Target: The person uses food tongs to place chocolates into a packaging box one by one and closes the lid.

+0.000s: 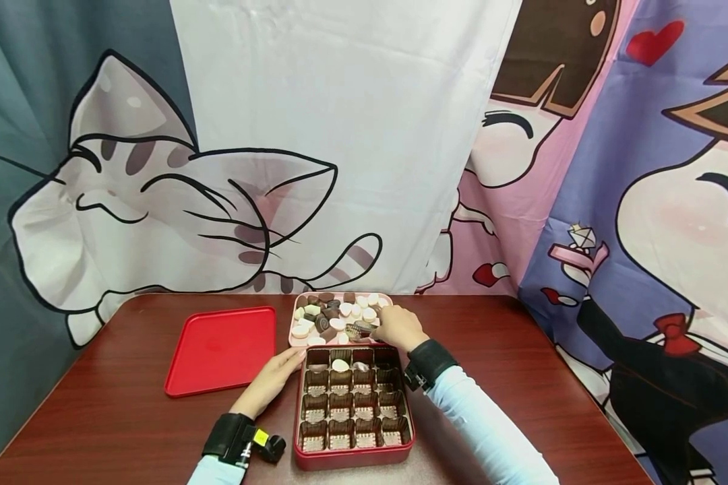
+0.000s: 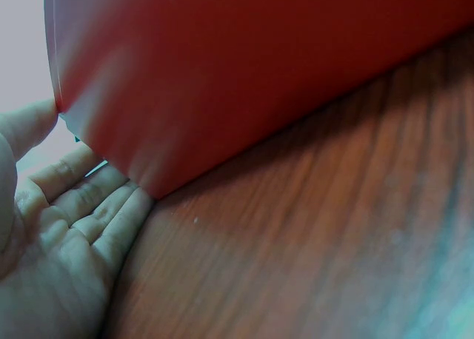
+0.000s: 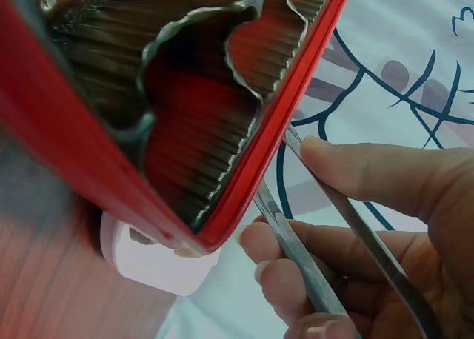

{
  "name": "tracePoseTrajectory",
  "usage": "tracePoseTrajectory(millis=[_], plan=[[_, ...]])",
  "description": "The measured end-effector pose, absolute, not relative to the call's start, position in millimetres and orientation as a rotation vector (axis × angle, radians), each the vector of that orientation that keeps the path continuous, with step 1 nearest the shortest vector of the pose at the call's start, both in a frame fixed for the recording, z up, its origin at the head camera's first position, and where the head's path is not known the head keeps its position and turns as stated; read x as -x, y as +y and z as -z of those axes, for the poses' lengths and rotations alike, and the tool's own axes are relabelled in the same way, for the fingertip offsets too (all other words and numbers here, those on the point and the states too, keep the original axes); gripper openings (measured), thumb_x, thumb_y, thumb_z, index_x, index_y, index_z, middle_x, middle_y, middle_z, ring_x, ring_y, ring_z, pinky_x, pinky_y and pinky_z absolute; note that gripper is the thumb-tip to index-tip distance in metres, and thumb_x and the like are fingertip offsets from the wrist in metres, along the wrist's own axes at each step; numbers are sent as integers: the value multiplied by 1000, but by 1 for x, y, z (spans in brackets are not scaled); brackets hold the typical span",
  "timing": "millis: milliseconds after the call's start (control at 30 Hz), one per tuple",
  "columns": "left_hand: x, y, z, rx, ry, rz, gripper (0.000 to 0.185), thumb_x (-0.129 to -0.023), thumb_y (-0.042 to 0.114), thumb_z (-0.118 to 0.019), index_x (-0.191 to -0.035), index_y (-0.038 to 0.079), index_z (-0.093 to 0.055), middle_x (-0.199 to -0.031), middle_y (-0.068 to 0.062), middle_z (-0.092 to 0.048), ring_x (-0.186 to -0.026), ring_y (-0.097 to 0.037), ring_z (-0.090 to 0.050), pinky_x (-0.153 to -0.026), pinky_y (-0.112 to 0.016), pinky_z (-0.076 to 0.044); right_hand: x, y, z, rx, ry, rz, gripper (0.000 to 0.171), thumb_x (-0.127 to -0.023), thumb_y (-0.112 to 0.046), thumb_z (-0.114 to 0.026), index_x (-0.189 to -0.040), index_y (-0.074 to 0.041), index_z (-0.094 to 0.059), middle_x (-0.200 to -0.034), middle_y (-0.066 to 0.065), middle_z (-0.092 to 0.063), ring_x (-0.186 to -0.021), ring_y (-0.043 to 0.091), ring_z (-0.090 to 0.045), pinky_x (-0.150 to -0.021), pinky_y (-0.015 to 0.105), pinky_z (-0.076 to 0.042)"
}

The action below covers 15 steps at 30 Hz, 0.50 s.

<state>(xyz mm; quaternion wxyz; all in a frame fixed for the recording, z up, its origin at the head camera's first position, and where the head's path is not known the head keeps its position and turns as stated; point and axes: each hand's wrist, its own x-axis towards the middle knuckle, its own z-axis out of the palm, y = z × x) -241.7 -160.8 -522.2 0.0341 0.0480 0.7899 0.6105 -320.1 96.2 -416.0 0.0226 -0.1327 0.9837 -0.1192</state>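
Note:
My right hand [image 1: 398, 328] holds slim metal tongs [image 3: 378, 254] between thumb and fingers, over the right side of a pink tray [image 1: 293, 330]. Dark, white and pale green chocolates [image 1: 337, 324] crowd that tray; the tong tips lie among them, and whether they grip one I cannot tell. In front stands a red tin [image 1: 354, 461] with a brown-gold divided insert. Three of its back-row compartments hold pieces, one a white chocolate [image 1: 340, 365]; the back-right one looks bare. My left hand [image 1: 273, 380] touches the tin's back-left corner with fairly straight fingers and thumb.
A red lid [image 1: 224, 351] lies flat on the brown wooden table [image 1: 127, 417], left of the tin and tray. Behind the table's far edge hangs a cartoon-printed curtain [image 1: 340, 101]. Black camera bands sit on both wrists.

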Motion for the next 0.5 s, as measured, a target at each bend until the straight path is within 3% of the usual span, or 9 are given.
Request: tracePoseTrajectory(millis=[267,500], plan=[[242,-161,524,-132,2445,-1866,48,-111,27,-48,-144,-6,-55,-141,-24,-62,-134,-40,-57,-117,-52,-40,317,105,417,401,3067,435,44,-82,-26,-85,-57,-16,-50,-59,-5,-45,-56,17,-48,-50,32,-35],[242,-161,522,-145,2438,-1862,50,-111,27,-48,-146,-8,-52,-144,-26,-59,-135,-41,-56,-117,-54,-40,314,114,412,383,3039,510,39,-83,-26,-85,-57,-15,-57,-57,-6,-47,-55,15,-44,-49,30,-31]])
